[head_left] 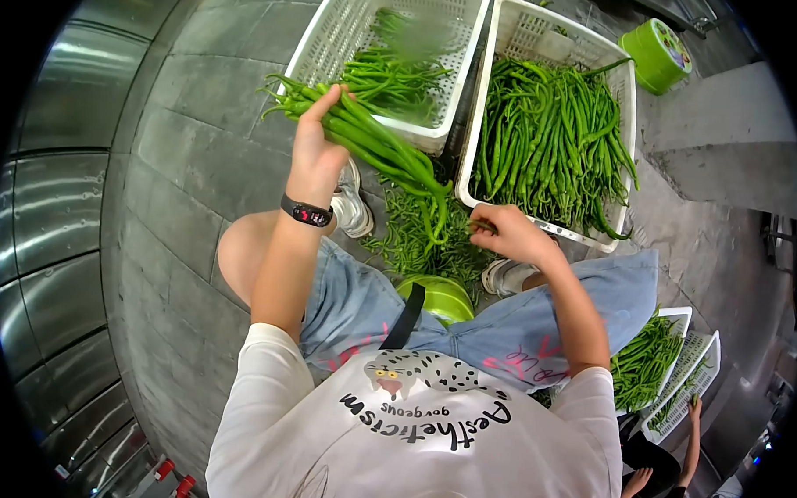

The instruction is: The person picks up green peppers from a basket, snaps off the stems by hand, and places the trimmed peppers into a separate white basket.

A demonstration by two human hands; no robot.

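Note:
My left hand (319,150), with a fitness band on its wrist, is closed around a bunch of long green chili peppers (376,138). The bunch slants down to the right, its lower ends hanging near my right hand (511,234). The fingers of that hand are pinched together; a small greenish bit seems to show at the tips, too small to name. Below the bunch lies a heap of green stem scraps (438,250) on the floor between my shoes. Behind my left hand stands a white crate (302,48) partly filled with chili peppers (391,82).
A second white crate (626,152), at the right, is full of chili peppers (552,136). Beyond it stands a green tub (655,56). A green round object (441,299) is between my legs. At lower right, another person's hand (695,409) touches a white crate (706,365).

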